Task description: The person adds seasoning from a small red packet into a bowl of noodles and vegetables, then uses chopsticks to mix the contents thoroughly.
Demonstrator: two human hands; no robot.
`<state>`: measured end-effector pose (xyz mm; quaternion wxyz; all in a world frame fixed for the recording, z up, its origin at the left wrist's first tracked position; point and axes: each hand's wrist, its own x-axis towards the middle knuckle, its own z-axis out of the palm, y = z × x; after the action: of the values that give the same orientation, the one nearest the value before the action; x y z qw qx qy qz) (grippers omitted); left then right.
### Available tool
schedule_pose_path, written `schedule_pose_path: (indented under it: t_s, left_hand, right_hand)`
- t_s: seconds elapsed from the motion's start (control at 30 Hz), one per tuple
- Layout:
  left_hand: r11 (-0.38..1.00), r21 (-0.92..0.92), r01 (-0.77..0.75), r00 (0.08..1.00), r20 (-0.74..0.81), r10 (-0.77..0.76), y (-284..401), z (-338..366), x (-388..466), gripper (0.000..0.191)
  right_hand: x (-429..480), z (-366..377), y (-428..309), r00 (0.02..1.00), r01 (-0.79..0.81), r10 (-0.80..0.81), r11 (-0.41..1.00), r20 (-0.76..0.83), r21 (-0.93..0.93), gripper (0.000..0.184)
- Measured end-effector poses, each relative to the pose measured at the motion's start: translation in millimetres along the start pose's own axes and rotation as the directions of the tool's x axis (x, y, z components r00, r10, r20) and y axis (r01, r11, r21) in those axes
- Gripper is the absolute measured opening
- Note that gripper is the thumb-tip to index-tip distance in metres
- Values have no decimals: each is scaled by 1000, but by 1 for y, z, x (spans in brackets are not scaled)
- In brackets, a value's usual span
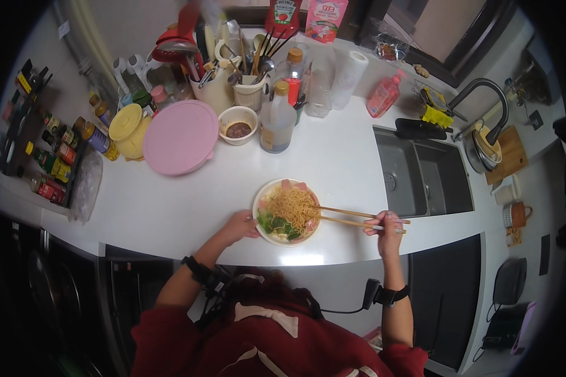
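Observation:
A round white bowl (260,198) stands on the white countertop near its front edge. Curly noodles (290,202) fill its middle, with green leafy vegetables (279,226) at the lower left and pink meat slices (293,184) at the upper rim. My left hand (241,226) grips the bowl's left side, its thumb side against the wall. In my right hand (387,228) is a pair of wooden chopsticks (342,215), slightly spread. Their tips touch the right side of the noodles.
Behind the bowl stand a large pink-lidded container (181,136), a small bowl of dark sauce (238,128) and a plastic jug (277,120). Utensil holders (217,89) crowd the back. A double sink (422,174) lies to the right, condiment bottles (52,165) to the left.

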<state>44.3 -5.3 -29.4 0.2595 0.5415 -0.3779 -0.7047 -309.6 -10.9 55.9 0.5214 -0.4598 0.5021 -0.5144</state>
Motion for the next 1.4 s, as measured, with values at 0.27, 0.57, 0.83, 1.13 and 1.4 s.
schedule_pose_path:
  t_s: [0.27,0.57,0.83,1.13,1.4]
  left_hand:
    - [1000,-5,-6,1000,4,6,-2,-2,1,26]
    - [1000,-7,-15,1000,-4,15,-3,-2,1,27]
    - [1000,6,-7,1000,-4,7,0,-1,0,27]
    - [1000,13,-8,1000,13,8,3,0,-2,26]
    - [999,-40,14,1000,-20,-15,5,2,-1,26]
  right_hand:
    - [-3,30,22,985,-36,21,996,170,85,32]
    - [-1,10,4,987,-76,77,997,137,-18,30]
    - [-3,6,8,920,-207,147,969,364,134,30]
    - [-23,37,46,998,1,-2,1000,57,13,33]
    - [-22,28,81,981,-100,151,930,-121,353,30]
